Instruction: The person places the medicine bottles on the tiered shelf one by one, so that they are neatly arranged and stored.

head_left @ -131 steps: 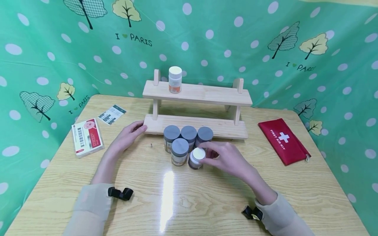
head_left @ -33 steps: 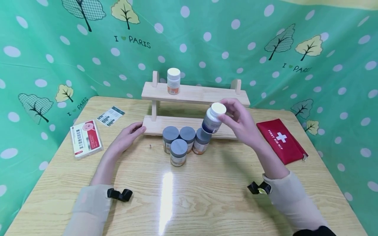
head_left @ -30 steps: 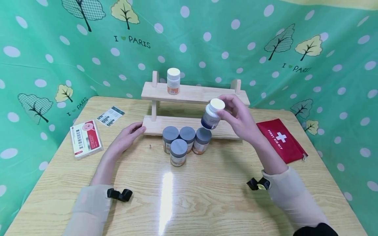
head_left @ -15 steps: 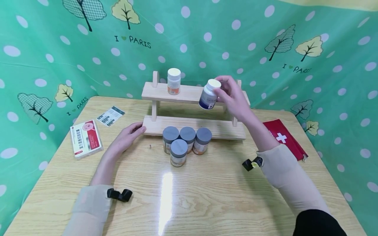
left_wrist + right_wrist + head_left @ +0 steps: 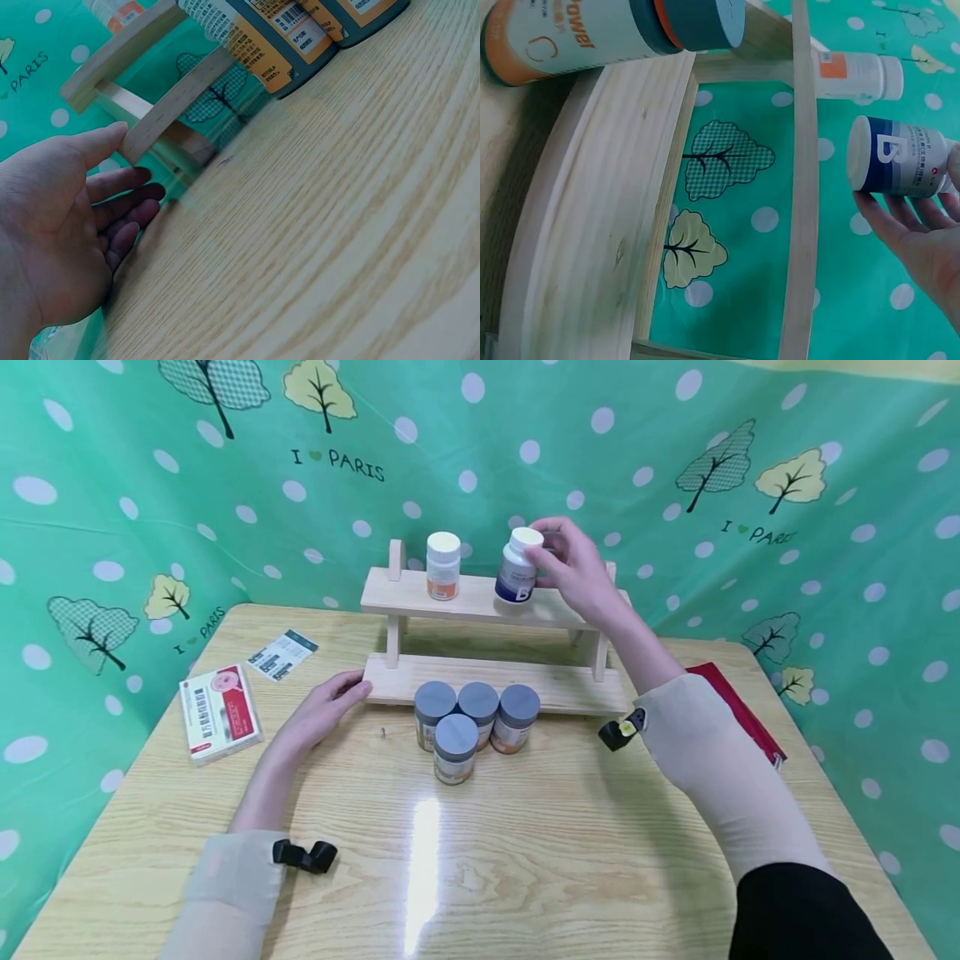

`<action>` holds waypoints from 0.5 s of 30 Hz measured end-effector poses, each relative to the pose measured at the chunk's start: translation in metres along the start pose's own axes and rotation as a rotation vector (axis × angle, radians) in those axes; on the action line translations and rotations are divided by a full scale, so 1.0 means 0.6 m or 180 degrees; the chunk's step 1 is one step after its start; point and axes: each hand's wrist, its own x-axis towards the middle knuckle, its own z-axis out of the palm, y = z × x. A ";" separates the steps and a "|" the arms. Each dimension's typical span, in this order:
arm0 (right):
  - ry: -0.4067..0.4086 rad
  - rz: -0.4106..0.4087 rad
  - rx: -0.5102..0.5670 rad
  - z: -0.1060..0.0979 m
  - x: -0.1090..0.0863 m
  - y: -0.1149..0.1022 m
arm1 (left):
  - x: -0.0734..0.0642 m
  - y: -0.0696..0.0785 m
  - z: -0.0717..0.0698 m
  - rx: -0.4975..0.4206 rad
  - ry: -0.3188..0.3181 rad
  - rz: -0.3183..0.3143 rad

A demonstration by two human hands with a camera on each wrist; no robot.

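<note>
One white-capped bottle with a navy band (image 5: 514, 573), which half a second earlier was lower, in front of the upper shelf (image 5: 476, 599) of a wooden rack (image 5: 393, 643), is now just above that shelf, to the right of the orange-labelled bottle (image 5: 443, 567). The right hand (image 5: 572, 562) pinches it near the neck between thumb and fingers, the forearm reaching obliquely inward and the sleeve (image 5: 712, 768) covering more of the red pouch (image 5: 742, 707). The left hand (image 5: 321, 708), unmoved, rests its thumb against the end of the lower shelf (image 5: 570, 687), fingers loosely bent.
</note>
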 end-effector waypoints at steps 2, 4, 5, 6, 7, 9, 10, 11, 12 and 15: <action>-0.0011 0.0018 0.0018 0.002 0.007 0.001 | 0.000 0.000 0.000 -0.0009 0.0001 -0.0013; -0.0013 0.0044 0.0040 0.003 0.012 0.001 | 0.000 0.001 0.001 -0.0019 0.0000 -0.0023; -0.0010 0.0060 0.0048 0.004 0.015 0.001 | 0.000 0.001 0.001 -0.0020 0.0001 -0.0026; -0.0012 0.0069 0.0057 0.005 0.017 0.002 | 0.000 0.001 0.001 -0.0023 0.0000 -0.0025; -0.0015 0.0069 0.0053 0.006 0.019 0.003 | 0.000 0.002 0.001 -0.0027 -0.0001 -0.0026; -0.0021 0.0075 0.0040 0.009 0.023 0.004 | 0.000 0.002 0.001 -0.0040 -0.0006 -0.0027; -0.0024 0.0079 0.0033 0.010 0.025 0.005 | 0.000 0.002 0.001 -0.0043 -0.0007 -0.0024; -0.0029 0.0080 0.0028 0.011 0.027 0.006 | 0.000 0.002 0.001 -0.0044 -0.0008 -0.0021; -0.0035 0.0083 0.0027 0.013 0.028 0.007 | 0.000 0.002 0.001 -0.0043 -0.0010 -0.0017; -0.0049 0.0092 0.0055 0.016 0.031 0.011 | 0.001 0.001 0.001 -0.0037 -0.0013 -0.0014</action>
